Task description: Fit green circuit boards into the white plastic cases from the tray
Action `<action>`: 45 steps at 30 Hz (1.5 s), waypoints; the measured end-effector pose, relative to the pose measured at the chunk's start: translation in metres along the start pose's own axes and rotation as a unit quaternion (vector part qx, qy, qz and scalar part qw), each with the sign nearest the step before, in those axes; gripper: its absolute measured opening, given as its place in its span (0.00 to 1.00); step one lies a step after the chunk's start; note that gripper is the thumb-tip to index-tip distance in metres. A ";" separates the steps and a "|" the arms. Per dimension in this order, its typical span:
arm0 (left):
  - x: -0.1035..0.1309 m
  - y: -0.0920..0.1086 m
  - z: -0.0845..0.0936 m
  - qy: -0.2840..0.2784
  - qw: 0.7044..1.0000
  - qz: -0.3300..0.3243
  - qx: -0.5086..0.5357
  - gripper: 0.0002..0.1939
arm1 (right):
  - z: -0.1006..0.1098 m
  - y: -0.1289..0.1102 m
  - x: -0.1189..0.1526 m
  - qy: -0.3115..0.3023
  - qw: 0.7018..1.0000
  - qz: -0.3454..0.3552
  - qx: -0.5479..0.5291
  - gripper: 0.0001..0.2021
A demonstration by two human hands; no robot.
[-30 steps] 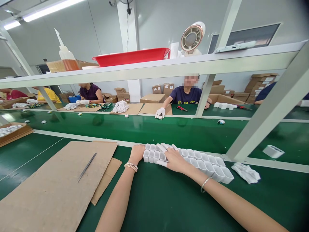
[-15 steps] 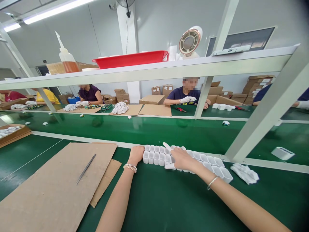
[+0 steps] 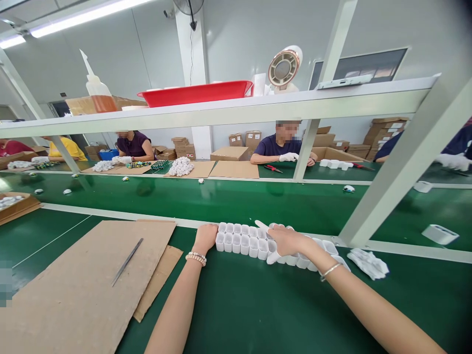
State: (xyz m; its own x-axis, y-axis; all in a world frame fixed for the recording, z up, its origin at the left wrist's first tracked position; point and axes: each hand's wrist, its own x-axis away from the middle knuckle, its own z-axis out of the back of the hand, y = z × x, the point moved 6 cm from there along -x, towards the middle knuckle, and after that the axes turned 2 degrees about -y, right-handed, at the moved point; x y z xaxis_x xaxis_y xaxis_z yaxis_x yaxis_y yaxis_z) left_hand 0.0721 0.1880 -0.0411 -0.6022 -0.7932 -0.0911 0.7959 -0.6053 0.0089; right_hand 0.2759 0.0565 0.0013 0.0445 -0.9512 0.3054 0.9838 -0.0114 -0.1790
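Two rows of small white open-topped cups (image 3: pixel 244 242) stand side by side on the green table, close to its white rail. My left hand (image 3: pixel 207 237) rests at the left end of the rows, touching the end cups; its fingers are curled and mostly hidden. My right hand (image 3: pixel 282 240) lies over the middle of the rows, thumb and fingers spread to either side of the cups, with white covers on the fingertips. A crumpled white glove (image 3: pixel 368 263) lies just right of the rows.
Tweezers (image 3: pixel 127 262) lie on a cardboard sheet (image 3: pixel 84 275) at the left. Beyond the rail (image 3: pixel 121 214) runs a green belt (image 3: pixel 221 196) carrying small parts. A slanted post (image 3: pixel 391 167) rises at the right. A shelf (image 3: pixel 221 110) crosses above; people sit across the belt.
My right hand has moved rightward along the rows, uncovering more cups on the left. My left hand remains at the left end. The view has shifted slightly.
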 end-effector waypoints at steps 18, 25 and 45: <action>-0.001 -0.002 -0.002 0.001 1.000 0.003 0.000 0.11 | 0.004 0.011 0.007 -0.080 0.992 -0.030 0.087 0.19; 0.000 -0.001 0.000 -0.003 1.000 0.002 0.000 0.13 | 0.007 0.008 0.011 -0.084 0.991 -0.033 0.099 0.17; -0.001 -0.001 0.000 -0.002 1.000 0.001 -0.003 0.13 | 0.009 0.034 0.016 -0.135 0.985 -0.074 0.081 0.26</action>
State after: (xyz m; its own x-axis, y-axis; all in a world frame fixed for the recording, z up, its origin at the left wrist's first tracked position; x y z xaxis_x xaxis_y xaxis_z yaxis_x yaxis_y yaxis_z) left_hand 0.0719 0.1890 -0.0412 -0.6007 -0.7946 -0.0880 0.7976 -0.6032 0.0031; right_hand 0.3115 0.0441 0.0086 -0.0782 -0.8260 0.5582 0.9968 -0.0738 0.0304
